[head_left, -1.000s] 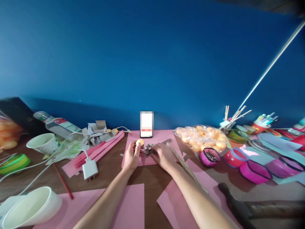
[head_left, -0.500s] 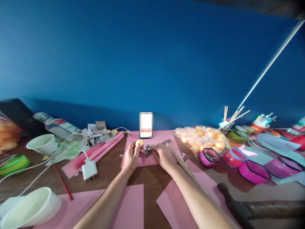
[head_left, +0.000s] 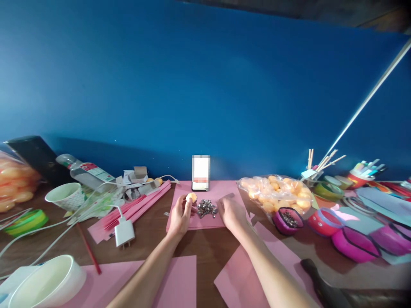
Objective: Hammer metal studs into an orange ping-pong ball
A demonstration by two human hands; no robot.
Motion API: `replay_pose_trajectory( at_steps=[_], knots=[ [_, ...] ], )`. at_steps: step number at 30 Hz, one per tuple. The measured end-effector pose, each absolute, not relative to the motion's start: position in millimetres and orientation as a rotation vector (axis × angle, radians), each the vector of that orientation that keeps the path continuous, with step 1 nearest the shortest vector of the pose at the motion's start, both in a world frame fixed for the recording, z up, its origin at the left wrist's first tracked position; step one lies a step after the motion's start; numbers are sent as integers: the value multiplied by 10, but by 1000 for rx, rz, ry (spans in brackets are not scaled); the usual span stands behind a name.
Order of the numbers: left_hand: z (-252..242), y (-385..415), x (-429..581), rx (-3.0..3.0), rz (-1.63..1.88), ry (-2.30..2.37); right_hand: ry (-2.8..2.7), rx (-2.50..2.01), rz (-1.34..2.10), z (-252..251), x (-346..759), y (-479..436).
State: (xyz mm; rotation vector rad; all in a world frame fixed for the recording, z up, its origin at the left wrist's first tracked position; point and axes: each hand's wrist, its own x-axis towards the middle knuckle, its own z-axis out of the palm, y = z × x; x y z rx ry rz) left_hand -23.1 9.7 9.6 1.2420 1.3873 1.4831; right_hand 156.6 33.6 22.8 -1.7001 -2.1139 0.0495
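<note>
My left hand (head_left: pixel 181 216) pinches a small orange ball (head_left: pixel 192 197) between its fingertips, just above a pink paper sheet (head_left: pixel 212 192). A pile of small silver beads (head_left: pixel 206 208) lies on that sheet between my hands. My right hand (head_left: pixel 231 212) rests on the sheet just right of the pile, fingers curled with the tips hidden; I cannot make out whether it holds anything. A phone (head_left: pixel 201 173) stands upright against the blue wall behind the sheet.
A plastic bag of orange balls (head_left: pixel 276 192) and magenta dishes (head_left: pixel 287 220) lie to the right. Left are pink paper strips (head_left: pixel 135 207), a white charger (head_left: pixel 123 233), a paper cup (head_left: pixel 64 196), a bottle (head_left: pixel 86 173) and a white bowl (head_left: pixel 48 282). Pink sheets (head_left: pixel 180 278) lie near me.
My right hand has drawn back to the right, off the silver beads, so the pile now lies uncovered. The camera has tilted slightly. My left hand still holds the orange ball.
</note>
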Motion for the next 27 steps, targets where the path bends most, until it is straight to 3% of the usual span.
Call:
replay_pose_trajectory(
  at_steps=[6,13,18,27],
  knots=[
    [105,94,-219,1234,1490,1397,-2201,-1532,139,233,1493,303],
    [116,101,-225,1283,1472,1438,-1948,-1245,546,348,1387,262],
    [128,90,-230,1269,1477,1427,-1685,-1049,838,607,1314,214],
    [129,91,-231,1270,1464,1428,-1484,-758,980,1224,1013,76]
  ],
)
